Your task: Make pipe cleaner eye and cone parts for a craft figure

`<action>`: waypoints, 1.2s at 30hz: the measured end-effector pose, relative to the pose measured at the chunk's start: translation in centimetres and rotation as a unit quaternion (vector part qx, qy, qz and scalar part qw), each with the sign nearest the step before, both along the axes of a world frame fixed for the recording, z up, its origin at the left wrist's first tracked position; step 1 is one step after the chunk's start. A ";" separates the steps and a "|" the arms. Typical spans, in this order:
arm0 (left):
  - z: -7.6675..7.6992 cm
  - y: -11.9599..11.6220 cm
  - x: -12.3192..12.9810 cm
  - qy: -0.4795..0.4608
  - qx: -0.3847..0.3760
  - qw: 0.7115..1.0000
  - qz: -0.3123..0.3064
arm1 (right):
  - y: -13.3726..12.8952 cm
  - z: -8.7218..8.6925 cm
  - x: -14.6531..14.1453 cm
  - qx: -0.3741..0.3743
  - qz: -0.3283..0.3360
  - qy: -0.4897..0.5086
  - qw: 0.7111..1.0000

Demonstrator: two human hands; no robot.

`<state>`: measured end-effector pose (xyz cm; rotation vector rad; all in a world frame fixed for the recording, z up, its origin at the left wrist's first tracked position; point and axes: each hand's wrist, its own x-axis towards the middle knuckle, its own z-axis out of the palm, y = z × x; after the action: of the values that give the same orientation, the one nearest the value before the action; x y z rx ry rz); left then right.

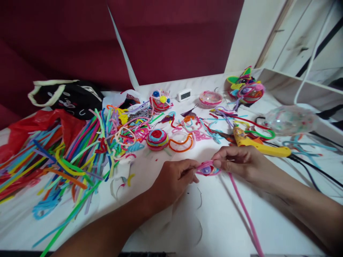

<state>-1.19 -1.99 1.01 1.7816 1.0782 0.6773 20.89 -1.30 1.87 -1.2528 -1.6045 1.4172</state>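
Between my two hands, above the white table, is a small eye-shaped ornament (207, 170) with a purple centre and a pink rim. My left hand (177, 178) pinches its left end between thumb and fingers. At its upper right edge, my right hand (235, 160) is closed with thumb and forefinger on the pink rim. A long pink pipe cleaner (245, 207) hangs from near the right fingers down to the table's front edge. Whether it is joined to the ornament is hidden by the fingers.
Loose pipe cleaners (88, 142) heap up at left beside a red plastic bag (53, 119). A yellow glue gun (259, 145) with a black cable lies at right, near a clear plastic bottle (291, 119). Behind stand a striped ball (157, 139), a digital clock (183, 95) and a decorated figure (246, 87).
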 end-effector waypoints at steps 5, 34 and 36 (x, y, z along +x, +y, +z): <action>-0.3 0.1 0.1 0.000 0.012 1.000 0.001 | 0.0 -0.1 -0.2 0.014 0.004 0.010 1.000; 1.0 0.5 0.0 -0.054 -0.014 0.996 0.066 | 0.5 0.0 0.6 0.068 -0.013 -0.019 0.997; 1.2 0.3 0.0 -0.054 0.000 0.996 0.073 | 0.4 0.0 0.3 0.073 -0.023 -0.023 0.997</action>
<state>-1.18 -1.67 2.16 1.6580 1.1409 0.8528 21.23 -0.93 1.90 -1.2379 -1.6667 1.2280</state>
